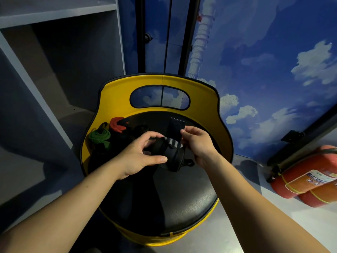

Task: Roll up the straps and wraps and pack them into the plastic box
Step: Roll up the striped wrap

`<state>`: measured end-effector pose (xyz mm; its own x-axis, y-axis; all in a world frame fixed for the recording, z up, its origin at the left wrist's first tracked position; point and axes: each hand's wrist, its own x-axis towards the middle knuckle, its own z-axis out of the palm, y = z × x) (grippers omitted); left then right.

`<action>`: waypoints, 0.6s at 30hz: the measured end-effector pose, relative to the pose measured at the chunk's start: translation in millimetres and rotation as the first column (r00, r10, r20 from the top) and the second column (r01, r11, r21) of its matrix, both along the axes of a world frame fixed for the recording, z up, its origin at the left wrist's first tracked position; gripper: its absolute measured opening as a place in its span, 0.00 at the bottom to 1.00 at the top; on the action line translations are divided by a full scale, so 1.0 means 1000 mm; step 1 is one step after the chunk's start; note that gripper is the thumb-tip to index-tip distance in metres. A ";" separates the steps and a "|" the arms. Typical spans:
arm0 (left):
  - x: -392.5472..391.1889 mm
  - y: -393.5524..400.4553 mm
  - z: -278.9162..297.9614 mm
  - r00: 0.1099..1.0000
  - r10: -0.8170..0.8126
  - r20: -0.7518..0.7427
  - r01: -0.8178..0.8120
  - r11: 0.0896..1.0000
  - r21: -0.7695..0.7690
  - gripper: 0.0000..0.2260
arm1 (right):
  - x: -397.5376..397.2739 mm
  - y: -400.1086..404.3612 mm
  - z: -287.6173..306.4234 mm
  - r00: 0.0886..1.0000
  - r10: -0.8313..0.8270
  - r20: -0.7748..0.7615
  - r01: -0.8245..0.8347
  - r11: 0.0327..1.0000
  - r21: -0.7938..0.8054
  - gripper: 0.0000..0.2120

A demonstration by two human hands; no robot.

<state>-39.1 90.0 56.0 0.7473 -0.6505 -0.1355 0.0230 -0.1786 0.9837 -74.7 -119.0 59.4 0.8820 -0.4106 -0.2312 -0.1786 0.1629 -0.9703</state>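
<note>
1. Writing is carried on the label of the red fire extinguishers [308, 181] lying at the right, but it is too blurred to be read.
2. A black wrap [171, 154] with a white-striped band is held above the black leather-like seat [175, 201] of a round yellow chair [113, 99]; its body is partly rolled into a thick coil.
3. The coil is gripped by the left hand [140, 157], with the thumb stretched beneath it and the fingers curled over its top.
4. The flat loose end of the wrap is pinched by the right hand [198, 143] between thumb and fingertips and stands upward.
5. A green strap [99, 137] and a red strap [116, 125], both soft and bunched, are laid on the seat's far left edge against the yellow backrest.
6. A sky-and-cloud pattern is printed on the wall [273, 61].
</note>
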 end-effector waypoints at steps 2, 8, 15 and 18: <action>0.000 -0.001 0.000 0.999 0.025 0.028 -0.025 0.999 0.022 0.26 | 0.001 0.001 0.002 1.000 0.023 0.017 -0.022 0.998 -0.051 0.06; 0.001 -0.001 -0.005 0.998 0.036 0.059 -0.039 0.998 0.056 0.29 | 0.000 -0.001 0.003 0.993 0.114 0.015 -0.104 0.948 -0.302 0.07; 0.002 -0.002 -0.003 0.998 -0.004 0.070 -0.002 0.997 0.079 0.29 | 0.004 -0.009 -0.001 0.999 0.032 0.039 -0.009 0.870 -0.493 0.09; -0.004 -0.004 -0.003 0.997 -0.036 0.074 0.029 0.996 0.088 0.28 | 0.004 -0.012 -0.003 0.999 -0.036 0.017 0.040 0.877 -0.479 0.08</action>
